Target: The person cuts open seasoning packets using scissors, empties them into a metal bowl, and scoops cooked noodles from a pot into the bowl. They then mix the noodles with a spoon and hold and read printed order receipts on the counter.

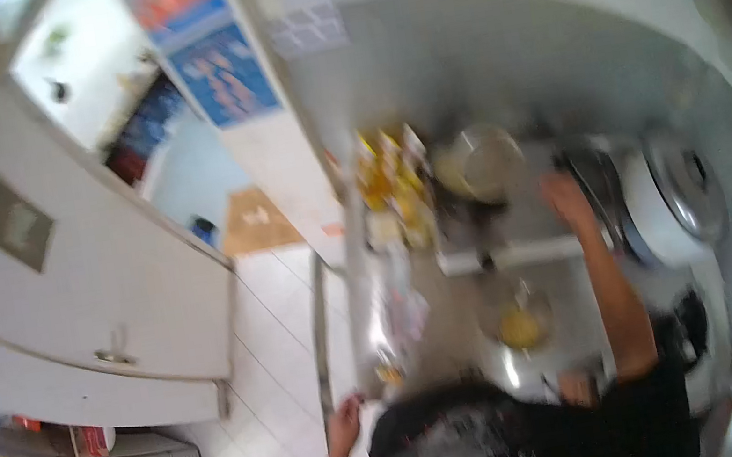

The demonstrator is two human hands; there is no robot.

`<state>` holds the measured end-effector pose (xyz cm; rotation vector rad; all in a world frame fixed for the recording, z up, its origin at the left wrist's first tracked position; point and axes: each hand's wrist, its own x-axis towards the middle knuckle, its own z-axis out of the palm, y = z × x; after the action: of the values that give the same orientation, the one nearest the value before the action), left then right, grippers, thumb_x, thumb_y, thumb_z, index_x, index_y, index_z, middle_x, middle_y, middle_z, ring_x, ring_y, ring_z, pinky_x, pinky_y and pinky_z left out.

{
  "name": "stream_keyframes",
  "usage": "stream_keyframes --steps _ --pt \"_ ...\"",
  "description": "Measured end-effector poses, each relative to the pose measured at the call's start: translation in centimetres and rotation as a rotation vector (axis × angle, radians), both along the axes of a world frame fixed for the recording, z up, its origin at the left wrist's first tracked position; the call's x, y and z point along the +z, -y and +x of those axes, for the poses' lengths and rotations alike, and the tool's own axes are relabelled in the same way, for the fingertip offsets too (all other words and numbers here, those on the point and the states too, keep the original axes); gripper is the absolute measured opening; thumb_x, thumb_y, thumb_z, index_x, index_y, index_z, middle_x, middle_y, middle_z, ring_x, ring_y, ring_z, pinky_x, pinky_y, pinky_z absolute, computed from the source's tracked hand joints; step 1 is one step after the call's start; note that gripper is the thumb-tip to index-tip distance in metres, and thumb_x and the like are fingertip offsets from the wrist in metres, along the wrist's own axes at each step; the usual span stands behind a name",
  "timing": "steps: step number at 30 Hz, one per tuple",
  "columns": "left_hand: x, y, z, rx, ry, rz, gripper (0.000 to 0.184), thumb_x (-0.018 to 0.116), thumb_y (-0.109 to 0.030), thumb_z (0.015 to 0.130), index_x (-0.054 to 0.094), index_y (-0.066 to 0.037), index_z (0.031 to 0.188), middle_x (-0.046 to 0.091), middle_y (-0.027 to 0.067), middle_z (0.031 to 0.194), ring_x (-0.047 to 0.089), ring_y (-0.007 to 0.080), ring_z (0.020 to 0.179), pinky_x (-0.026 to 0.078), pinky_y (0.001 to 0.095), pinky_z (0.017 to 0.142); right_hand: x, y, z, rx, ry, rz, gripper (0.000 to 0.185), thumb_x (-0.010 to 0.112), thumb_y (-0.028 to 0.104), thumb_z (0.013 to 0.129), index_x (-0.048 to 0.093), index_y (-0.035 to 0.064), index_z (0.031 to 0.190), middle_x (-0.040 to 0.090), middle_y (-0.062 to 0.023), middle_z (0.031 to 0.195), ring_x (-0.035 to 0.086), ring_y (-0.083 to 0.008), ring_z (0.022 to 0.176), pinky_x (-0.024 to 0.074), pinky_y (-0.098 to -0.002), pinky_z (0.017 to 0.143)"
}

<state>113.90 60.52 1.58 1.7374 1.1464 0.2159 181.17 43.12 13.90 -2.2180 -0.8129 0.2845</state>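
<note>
Right hand (559, 192) over the stove (525, 219), right of the round pan (479, 164); blur, cannot tell whether its fingers are clenched or released; left hand (347, 416) at the worktop (453, 305) edge, beside something white (366, 437); grasp there unclear too; bowl (519, 324) with yellow contents on worktop, in front of stove; yellow bottles (392, 177) left of pan.

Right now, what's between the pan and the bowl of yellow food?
The stove's white front edge crosses between pan and bowl, with some metal counter; head view, blurred.
</note>
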Motion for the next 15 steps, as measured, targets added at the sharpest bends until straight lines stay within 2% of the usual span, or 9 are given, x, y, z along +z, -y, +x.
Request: stream_keyframes --steps 1,2,4,5,6,7,8,11,15 --pt "-1.4 -0.2 -0.1 -0.004 0.01 0.052 0.035 0.055 -0.029 0.109 0.071 0.0 0.118 0.075 0.0157 0.117 0.07 0.0249 0.114 0.053 0.0347 0.098 -1.2 2.7 -1.1 0.006 0.043 0.003 0.038 0.056 0.03 0.104 0.071 0.0042 0.127 0.069 -0.0181 0.127 0.066 -0.0327 0.115 0.0486 -0.0428 0.1" --pt "-4.0 -0.4 -0.5 -0.081 0.086 0.152 0.036 0.055 -0.03 0.109 0.071 -0.001 0.123 0.075 0.0144 0.117 0.07 0.0242 0.114 0.052 0.0338 0.099 0.8 4.5 -7.1 -0.084 0.249 0.201 0.033 0.055 0.026 0.104 0.071 -0.0021 0.102 0.072 -0.0118 0.091 0.066 -0.0229 0.083 0.0501 -0.0392 0.075" --pt "3.1 0.9 1.3 -0.017 0.096 -0.101 0.04 0.059 -0.035 0.106 0.068 -0.005 0.131 0.073 0.0168 0.123 0.068 0.0261 0.117 0.05 0.0394 0.103 -1.0 11.5 -13.8 -0.231 0.26 -0.003 0.026 0.059 0.019 0.102 0.072 -0.0022 0.108 0.071 -0.0182 0.09 0.067 -0.0286 0.085 0.0506 -0.0391 0.077" --pt "4.1 1.1 1.8 0.005 0.115 -0.199 0.043 0.062 -0.038 0.104 0.067 -0.006 0.133 0.07 0.0203 0.129 0.066 0.0284 0.122 0.048 0.0442 0.107 -3.7 14.5 -17.1 -0.38 0.092 -0.031 0.023 0.063 0.016 0.099 0.072 -0.0021 0.11 0.069 -0.0226 0.095 0.067 -0.0359 0.09 0.052 -0.0422 0.08" --pt "3.1 0.7 2.3 -0.004 0.144 -0.196 0.044 0.061 -0.038 0.105 0.067 -0.006 0.133 0.07 0.0195 0.128 0.065 0.0287 0.122 0.048 0.0444 0.106 -8.0 18.9 -21.0 -0.206 0.37 -0.222 0.036 0.053 0.023 0.108 0.061 0.0015 0.136 0.072 -0.0155 0.113 0.067 -0.029 0.1 0.0551 -0.0435 0.09" --pt "1.4 1.0 2.1 -0.02 0.162 -0.199 0.044 0.06 -0.039 0.105 0.067 -0.005 0.133 0.071 0.0187 0.127 0.065 0.029 0.122 0.049 0.0445 0.106 -10.2 20.1 -23.6 -0.15 0.428 -0.297 0.036 0.053 0.023 0.108 0.061 0.0016 0.135 0.071 -0.0158 0.113 0.067 -0.0294 0.1 0.055 -0.0437 0.09" --pt "0.5 0.8 2.3 -0.043 0.173 -0.198 0.045 0.059 -0.04 0.105 0.067 -0.005 0.133 0.071 0.0179 0.127 0.065 0.0293 0.122 0.049 0.0447 0.105 -11.3 19.3 -24.9 -0.136 0.421 -0.333 0.036 0.054 0.023 0.107 0.061 0.0016 0.135 0.071 -0.016 0.112 0.067 -0.0298 0.1 0.0549 -0.0438 0.09" --pt "4.4 0.9 4.7 -0.146 0.092 -0.091 0.044 0.058 -0.039 0.105 0.067 -0.005 0.132 0.072 0.016 0.126 0.064 0.0297 0.122 0.049 0.0453 0.105 -12.0 16.3 -25.4 -0.173 0.382 -0.353 0.035 0.055 0.022 0.106 0.062 0.0018 0.133 0.071 -0.0167 0.112 0.067 -0.0311 0.1 0.0545 -0.0442 0.09" --pt "9.0 -0.3 7.4 -0.308 0.176 -0.236 0.042 0.058 -0.037 0.105 0.068 -0.006 0.132 0.071 0.0163 0.127 0.064 0.0322 0.122 0.049 0.0453 0.104 -12.0 15.5 -25.6 -0.192 0.369 -0.359 0.034 0.057 0.021 0.104 0.063 0.002 0.131 0.071 -0.0176 0.112 0.066 -0.0327 0.101 0.0541 -0.0447 0.09"
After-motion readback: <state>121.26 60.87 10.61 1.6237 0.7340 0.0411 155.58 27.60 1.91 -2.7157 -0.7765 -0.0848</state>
